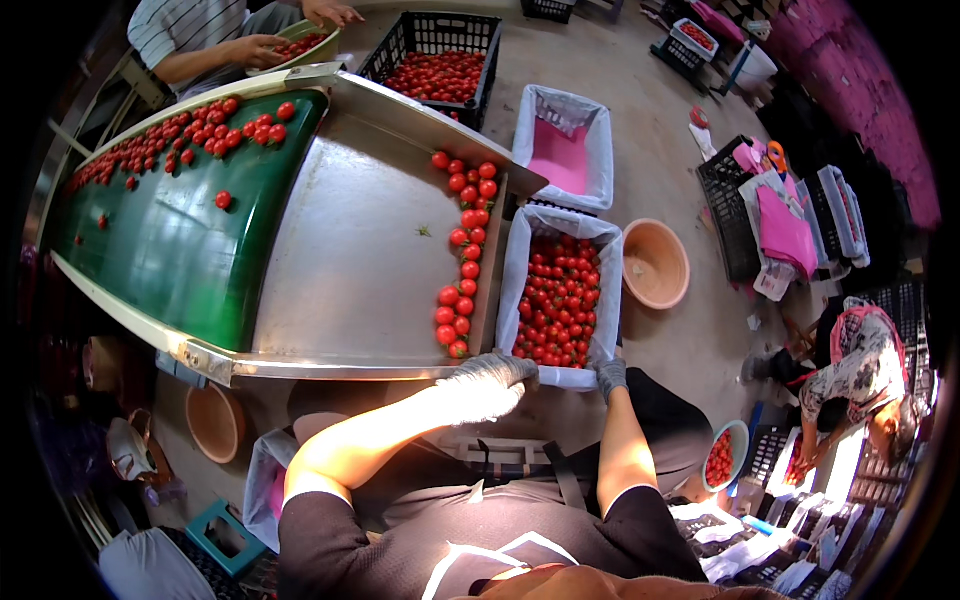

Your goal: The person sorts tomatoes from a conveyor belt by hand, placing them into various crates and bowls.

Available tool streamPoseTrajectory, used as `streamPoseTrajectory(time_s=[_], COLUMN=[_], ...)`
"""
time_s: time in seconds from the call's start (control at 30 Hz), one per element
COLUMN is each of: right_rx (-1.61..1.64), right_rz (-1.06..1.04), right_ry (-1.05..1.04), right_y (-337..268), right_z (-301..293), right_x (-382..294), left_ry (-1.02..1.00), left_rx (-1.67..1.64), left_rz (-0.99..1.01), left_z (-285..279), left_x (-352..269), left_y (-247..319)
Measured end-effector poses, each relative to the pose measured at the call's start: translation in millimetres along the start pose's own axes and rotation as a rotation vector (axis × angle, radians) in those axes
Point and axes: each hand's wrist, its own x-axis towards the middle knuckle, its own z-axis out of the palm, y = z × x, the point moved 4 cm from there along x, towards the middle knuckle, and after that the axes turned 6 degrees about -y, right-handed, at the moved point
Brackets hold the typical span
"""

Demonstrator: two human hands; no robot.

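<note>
A crate (559, 379) with a pale plastic liner stands before me, well filled with cherry tomatoes (559, 307). My left hand (491, 384), in a grey glove, has its fingers curled at the crate's near left corner, just below the metal chute's lip. At the near right corner, my gloved right hand (611, 376) grips the rim. To the left, a metal chute (360, 247) carries a line of tomatoes (469, 251) along its end board. Beyond it, a green conveyor belt (180, 240) bears more tomatoes, mostly along its far side.
Past my crate are a lined crate (525, 142) with a pink sheet and a black crate (491, 90) of tomatoes. An orange basin (656, 262) stands on the right. One person (187, 37) holds a tomato bowl at far left; another (862, 367) bends over crates at right.
</note>
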Motion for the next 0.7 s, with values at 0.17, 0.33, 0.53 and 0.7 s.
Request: streamPoseTrajectory(time_s=[0.17,0.33,0.53,0.7], right_rx=[-0.084,-0.14,-0.303,-0.375], right_rz=[-0.011,-0.092,-0.232,-0.189], right_ry=[-0.002,-0.005,0.237,0.277], right_y=[-21.1,-24.7,-17.8,-49.0], right_z=[12.4,7.8,-2.6,14.0], right_x=[-9.3,-4.0,32.0,9.9], left_ry=[0.029,0.018,-0.027,0.029], left_rx=[-0.05,-0.055,-0.045,0.024], left_rz=[0.048,0.053,0.045,0.05], left_z=[6.8,6.5,-0.5,0.8], left_x=[0.4,1.6,1.2,-2.0], left_y=[-19.4,-16.8,0.3,-8.8])
